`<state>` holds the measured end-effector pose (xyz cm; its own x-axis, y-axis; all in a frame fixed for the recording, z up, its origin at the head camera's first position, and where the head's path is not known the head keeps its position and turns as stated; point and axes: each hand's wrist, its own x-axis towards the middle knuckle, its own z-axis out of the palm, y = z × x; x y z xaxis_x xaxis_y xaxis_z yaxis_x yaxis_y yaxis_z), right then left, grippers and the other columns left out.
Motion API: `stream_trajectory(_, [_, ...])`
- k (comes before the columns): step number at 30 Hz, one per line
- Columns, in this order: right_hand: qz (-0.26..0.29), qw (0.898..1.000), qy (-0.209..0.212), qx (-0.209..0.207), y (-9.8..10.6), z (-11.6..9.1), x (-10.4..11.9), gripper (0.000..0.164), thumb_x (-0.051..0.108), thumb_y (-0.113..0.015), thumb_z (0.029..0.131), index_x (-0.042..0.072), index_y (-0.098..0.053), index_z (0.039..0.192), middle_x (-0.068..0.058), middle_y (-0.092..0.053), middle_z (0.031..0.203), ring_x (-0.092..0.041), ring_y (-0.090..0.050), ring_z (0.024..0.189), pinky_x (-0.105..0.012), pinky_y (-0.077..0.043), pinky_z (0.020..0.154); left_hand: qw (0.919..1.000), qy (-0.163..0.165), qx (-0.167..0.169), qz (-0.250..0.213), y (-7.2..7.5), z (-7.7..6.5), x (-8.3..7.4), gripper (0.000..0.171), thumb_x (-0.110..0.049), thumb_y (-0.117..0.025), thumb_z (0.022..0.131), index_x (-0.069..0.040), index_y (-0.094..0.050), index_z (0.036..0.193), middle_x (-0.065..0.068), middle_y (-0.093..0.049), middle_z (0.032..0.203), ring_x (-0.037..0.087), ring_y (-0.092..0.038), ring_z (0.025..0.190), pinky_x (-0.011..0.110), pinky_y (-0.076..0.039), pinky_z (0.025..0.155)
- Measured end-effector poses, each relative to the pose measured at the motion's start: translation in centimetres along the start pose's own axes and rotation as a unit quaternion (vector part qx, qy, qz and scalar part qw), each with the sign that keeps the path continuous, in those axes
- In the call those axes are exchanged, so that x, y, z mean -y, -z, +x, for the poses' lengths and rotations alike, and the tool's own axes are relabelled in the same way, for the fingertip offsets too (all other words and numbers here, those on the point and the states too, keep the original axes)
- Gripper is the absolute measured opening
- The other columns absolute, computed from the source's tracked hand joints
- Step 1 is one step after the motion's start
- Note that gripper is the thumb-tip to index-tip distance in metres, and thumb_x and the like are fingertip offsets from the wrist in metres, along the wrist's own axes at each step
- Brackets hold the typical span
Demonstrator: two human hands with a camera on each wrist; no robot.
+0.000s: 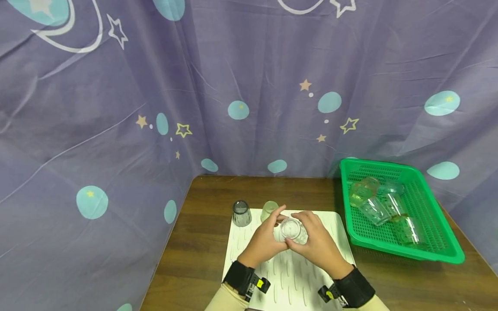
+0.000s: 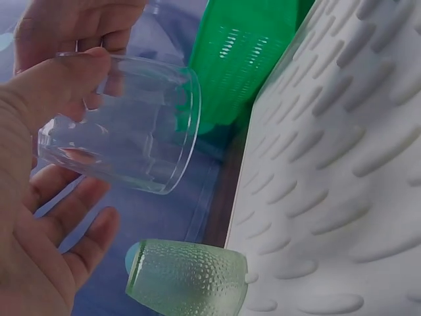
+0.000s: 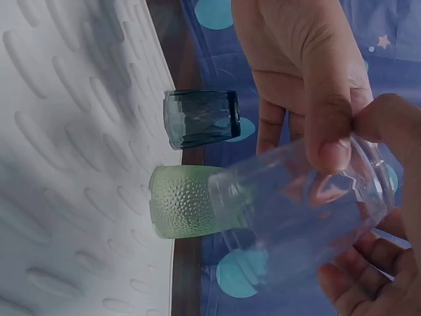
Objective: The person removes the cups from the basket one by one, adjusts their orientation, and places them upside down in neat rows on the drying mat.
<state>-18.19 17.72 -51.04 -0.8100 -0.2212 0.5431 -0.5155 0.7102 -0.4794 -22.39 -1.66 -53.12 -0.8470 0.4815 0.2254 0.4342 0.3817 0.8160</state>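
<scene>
A clear drinking glass (image 1: 291, 229) is between both hands, mouth down, above a white ridged mat (image 1: 285, 276). The left hand (image 1: 266, 237) holds it from the left; in the left wrist view its thumb lies along the glass (image 2: 131, 125), with the other fingers spread below. From the right, the right hand (image 1: 317, 242) grips the same glass, and the thumbs come close together near its base. Just behind the hands a pale green textured glass (image 3: 184, 201) stands upside down on the mat. Left of that, a dark grey glass (image 1: 241, 214) stands upside down at the mat's corner.
To the right, a green plastic basket (image 1: 404, 250) holds several glasses, clear and tinted, lying on their sides. A brown wooden table (image 1: 183, 259) lies beneath everything. A purple patterned curtain (image 1: 264, 129) hangs at the back and left.
</scene>
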Motion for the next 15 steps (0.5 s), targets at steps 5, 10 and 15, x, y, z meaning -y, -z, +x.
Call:
stream_trajectory(5, [0.001,1.000,-0.002,0.015,0.0,0.3,-0.4,0.053,0.026,-0.092,0.075,0.009,-0.068,0.120,-0.001,-0.065,0.115,-0.021,-0.060,0.108,-0.043,-0.055,0.083,0.9997,-0.003,-0.001,0.023,0.0,0.0,0.2,0.100,-0.025,-0.086,0.083,-0.038,-0.025,0.162,-0.017,-0.060,0.138,0.010,-0.057,0.127,0.035,-0.049,0.106])
stream_trajectory(10, [0.022,0.999,-0.031,0.028,-0.1,0.6,-1.7,0.052,0.022,-0.092,0.077,0.010,-0.067,0.120,-0.002,-0.065,0.111,-0.017,-0.062,0.100,-0.040,-0.057,0.080,0.9996,-0.011,0.014,0.023,0.6,-0.2,0.6,0.094,-0.034,-0.083,0.090,-0.035,-0.024,0.164,-0.010,-0.059,0.143,0.013,-0.056,0.132,0.042,-0.049,0.109])
stream_trajectory(15, [0.000,0.998,-0.064,0.005,-0.2,0.6,-3.7,0.053,0.016,-0.091,0.079,0.005,-0.065,0.123,-0.007,-0.062,0.108,-0.022,-0.062,0.095,-0.041,-0.056,0.076,1.0000,-0.001,-0.001,-0.005,2.4,-0.1,1.1,0.089,-0.030,-0.081,0.092,-0.029,-0.028,0.163,0.002,-0.056,0.147,0.015,-0.053,0.136,0.044,-0.045,0.112])
